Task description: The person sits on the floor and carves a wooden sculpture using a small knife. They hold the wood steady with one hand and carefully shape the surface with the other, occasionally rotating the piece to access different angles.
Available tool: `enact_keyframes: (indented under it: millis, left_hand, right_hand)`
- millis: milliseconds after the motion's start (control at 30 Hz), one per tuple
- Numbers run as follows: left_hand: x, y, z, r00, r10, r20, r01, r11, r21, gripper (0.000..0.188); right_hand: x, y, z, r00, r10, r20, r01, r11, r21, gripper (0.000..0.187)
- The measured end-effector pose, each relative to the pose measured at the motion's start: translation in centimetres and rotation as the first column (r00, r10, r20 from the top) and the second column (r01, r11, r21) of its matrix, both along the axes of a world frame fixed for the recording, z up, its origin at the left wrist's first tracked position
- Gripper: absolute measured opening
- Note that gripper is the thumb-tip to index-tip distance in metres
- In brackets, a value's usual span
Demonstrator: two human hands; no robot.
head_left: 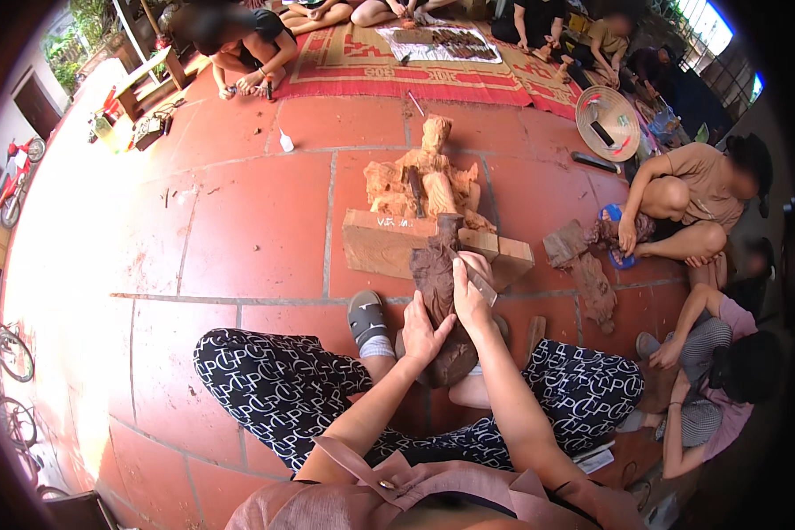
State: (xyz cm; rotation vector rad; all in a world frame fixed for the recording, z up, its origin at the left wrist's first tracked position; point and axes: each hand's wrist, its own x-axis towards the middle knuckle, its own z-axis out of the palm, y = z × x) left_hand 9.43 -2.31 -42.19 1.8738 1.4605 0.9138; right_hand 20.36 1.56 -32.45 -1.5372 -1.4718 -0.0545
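A dark brown wood carving (435, 281) with a rough, folded surface stands tilted between my knees, its narrow top toward a light wooden block. My left hand (426, 332) is closed on the carving's lower left side, thumb laid across the wood. From the right, my right hand (473, 307) presses against it with the fingers bent. A thin flat piece (483, 286) sticks out beside those fingers; its kind is unclear. Just beyond, a pale carved wooden figure (435, 172) rests by the wooden block (387, 244). A dark tool (415, 192) leans against the figure.
Red floor tiles (256, 230) surround me. A small white bottle (286, 141) stands ahead. To the right lie another reddish carving (594, 287) and a conical hat (607, 124). Several people sit close by, some around a red patterned mat (344, 66).
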Motion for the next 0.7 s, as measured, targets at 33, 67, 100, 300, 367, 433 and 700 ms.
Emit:
enact_keyframes:
  millis: [33,67,100,300,367,433,700]
  left_hand:
    - [0.3,0.0,0.1,1.0,-0.019,0.002,0.019,0.999,-0.037,0.091]
    - [-0.1,-0.3,0.5,1.0,-0.012,0.005,0.012,0.997,-0.08,0.091]
    - [-0.3,-0.4,0.5,1.0,-0.008,0.001,0.008,0.998,-0.056,0.091]
    - [-0.8,0.1,0.6,1.0,0.019,0.001,-0.019,0.998,-0.056,0.09]
    - [-0.7,0.2,0.5,1.0,0.014,-0.001,-0.014,0.999,-0.041,0.089]
    - [-0.5,0.1,0.3,1.0,0.021,0.007,-0.021,0.999,-0.043,0.09]
    - [-0.4,0.1,0.6,1.0,0.008,0.006,-0.008,0.997,-0.071,0.09]
  right_hand:
    - [0.5,-0.1,-0.4,1.0,-0.007,-0.02,0.007,1.0,-0.002,0.017]
    - [0.2,-0.2,-0.4,0.999,0.012,-0.039,-0.013,1.0,-0.01,0.016]
    - [0.1,-0.5,-0.2,0.998,0.008,-0.06,-0.008,1.0,0.0,0.017]
    - [-0.9,0.0,-0.2,0.998,0.011,-0.056,-0.01,1.0,0.003,0.021]
    - [-0.9,0.0,-0.6,0.998,0.024,-0.062,-0.021,0.999,0.041,0.016]
    - [-0.2,-0.5,-0.5,0.983,0.042,-0.178,-0.05,0.998,-0.045,0.016]
    - [-0.1,-0.6,-0.6,0.997,0.021,-0.073,-0.018,0.999,0.048,0.013]
